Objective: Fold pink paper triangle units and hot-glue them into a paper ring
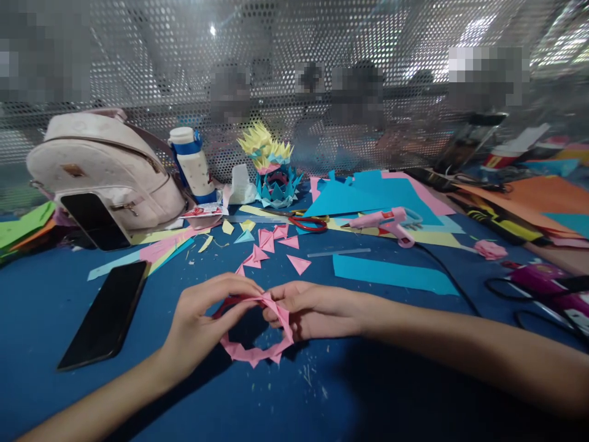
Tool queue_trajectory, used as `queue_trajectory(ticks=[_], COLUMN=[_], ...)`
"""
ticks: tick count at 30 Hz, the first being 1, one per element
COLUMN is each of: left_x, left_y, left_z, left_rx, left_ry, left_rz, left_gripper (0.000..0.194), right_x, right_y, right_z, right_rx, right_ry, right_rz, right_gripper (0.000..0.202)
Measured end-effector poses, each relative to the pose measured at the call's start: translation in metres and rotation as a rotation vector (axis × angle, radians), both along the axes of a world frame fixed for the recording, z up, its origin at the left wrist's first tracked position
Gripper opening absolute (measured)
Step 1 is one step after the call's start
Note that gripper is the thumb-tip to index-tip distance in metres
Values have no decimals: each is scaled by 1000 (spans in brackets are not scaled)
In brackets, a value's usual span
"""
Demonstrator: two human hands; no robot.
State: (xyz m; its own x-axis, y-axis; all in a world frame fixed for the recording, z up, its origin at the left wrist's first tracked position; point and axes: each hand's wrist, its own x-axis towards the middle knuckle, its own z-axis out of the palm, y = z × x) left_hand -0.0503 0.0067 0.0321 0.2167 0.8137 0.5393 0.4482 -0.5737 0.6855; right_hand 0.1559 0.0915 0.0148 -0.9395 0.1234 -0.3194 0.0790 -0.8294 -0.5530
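Note:
A ring of folded pink paper [253,355] with pointed tips is held just above the blue table, between my two hands. My left hand [202,316] grips its upper left part, thumb inside and fingers over the far edge. The fingers of my right hand [313,310] pinch the ring at its upper right; the fingertips are partly hidden by the paper. Beyond the ring lie several loose folded pink paper triangles [299,264]. Farther back stands a blue and yellow spiky paper piece [278,187]. A pink glue gun [386,224] rests at the right.
Two phones [103,316] are at the left, one leaning on a pale backpack [105,162] near a bottle [192,166]. Red-handled scissors [308,224], blue paper sheets [368,193], a blue strip [391,274] and a purple glue gun [545,282] with cords lie on the table [193,405].

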Motion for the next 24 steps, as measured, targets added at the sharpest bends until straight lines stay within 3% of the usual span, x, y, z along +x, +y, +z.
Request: queue_trajectory(ticks=[6, 24], left_x=[2, 2], left_y=[-2, -2], left_z=[1, 1], left_rx=[1, -15], left_ry=[-25, -37], left_rz=[12, -20], left_gripper=[16, 19], right_x=[-1, -1], right_y=[-1, -1], right_z=[-5, -12], right_rx=[-93, -96], right_ry=[31, 84], right_rz=[28, 61], right_gripper=[21, 11])
